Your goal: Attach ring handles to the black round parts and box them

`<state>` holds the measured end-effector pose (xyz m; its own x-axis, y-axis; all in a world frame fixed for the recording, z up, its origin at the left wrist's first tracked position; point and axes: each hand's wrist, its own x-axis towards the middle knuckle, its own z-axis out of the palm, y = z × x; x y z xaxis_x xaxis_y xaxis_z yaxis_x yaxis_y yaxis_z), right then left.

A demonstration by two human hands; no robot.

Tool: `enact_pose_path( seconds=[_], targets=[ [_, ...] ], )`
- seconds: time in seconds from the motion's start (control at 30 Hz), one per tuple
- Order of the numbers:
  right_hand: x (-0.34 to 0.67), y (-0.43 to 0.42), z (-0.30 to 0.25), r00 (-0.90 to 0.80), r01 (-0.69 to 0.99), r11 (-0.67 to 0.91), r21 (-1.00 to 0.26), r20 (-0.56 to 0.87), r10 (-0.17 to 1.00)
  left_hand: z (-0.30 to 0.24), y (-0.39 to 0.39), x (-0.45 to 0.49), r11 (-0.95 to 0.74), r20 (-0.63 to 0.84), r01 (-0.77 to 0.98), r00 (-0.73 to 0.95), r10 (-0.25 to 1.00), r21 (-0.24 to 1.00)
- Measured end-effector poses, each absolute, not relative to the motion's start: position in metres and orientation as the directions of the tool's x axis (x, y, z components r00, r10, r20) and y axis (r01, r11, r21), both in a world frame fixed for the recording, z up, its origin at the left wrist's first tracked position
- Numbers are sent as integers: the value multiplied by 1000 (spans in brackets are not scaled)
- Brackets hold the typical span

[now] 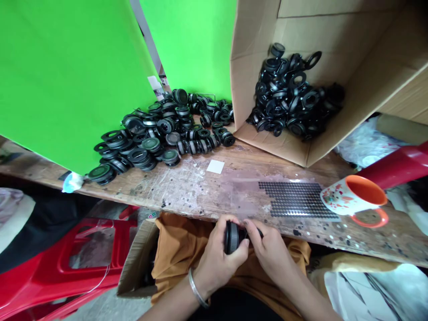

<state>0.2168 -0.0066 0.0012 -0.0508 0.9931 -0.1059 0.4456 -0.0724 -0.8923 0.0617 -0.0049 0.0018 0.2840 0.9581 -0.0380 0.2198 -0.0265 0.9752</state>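
Note:
Close above my lap, in front of the table edge, my left hand [222,249] is wrapped round a round black part with a ribbed grey band [232,237]. Its thumb and fingers grip the part from both sides. My right hand [267,245] is closed at the right side of this part, thumb and fingers pinched together. Something dark shows between those fingers, too hidden to name. On the table beyond, a heap of similar black round parts [150,145] lies in stacks and rows. A perforated-looking sheet of small black dots [294,199] lies flat to the right.
An open cardboard box [254,58] holds more black parts [284,96]. A mug with an orange inside [337,196] and a red cylinder [394,165] stand at the right. A white square [216,166] lies mid-table. Red plastic stool [56,258] and another box [137,263] are lower left.

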Motion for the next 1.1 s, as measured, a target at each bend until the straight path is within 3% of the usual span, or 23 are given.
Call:
enact_pose_path(
  seconds=[0.1, 0.2, 0.3, 0.37, 0.43, 0.53, 0.63, 0.73, 0.83, 1.1],
  targets=[
    [220, -6, -1, -50, 480, -68, -875, -105, 993, 4, 6, 55, 82, -104, 69, 433, 895, 994],
    [222, -5, -3, -64, 496, -68, -866, -115, 991, 6, 17, 51, 346, -161, -156, 663, 731, 925],
    [219, -5, -4, -91, 489, -59, -870, -118, 989, 5, 16, 59, 501, -313, -245, 539, 782, 830],
    [218, -6, -3, -150, 483, -18, -875, -103, 983, 3, 10, 68, 498, -413, -237, 330, 849, 834],
    [219, -6, 2, -268, 472, 48, -880, -92, 959, 2, 4, 77, 498, -451, -242, 224, 864, 833],
    [228, -3, 15, -422, 469, 104, -877, -119, 899, 4, 2, 82, 520, -462, -249, 259, 848, 817],
    [247, 5, 23, -492, 450, 125, -884, -128, 861, 10, 10, 80, 437, -393, -160, 246, 886, 885],
    [278, 18, 18, -341, 537, 150, -830, -51, 939, 13, 21, 75, 287, -274, -63, 164, 948, 956],
    [307, 33, -1, -119, 743, 145, -653, 84, 989, 8, 34, 71, 217, -213, -43, 83, 974, 975],
    [316, 46, -34, -230, 863, 237, -445, 71, 971, -15, 59, 77, 116, -116, 62, 7, 993, 991]
  ],
)
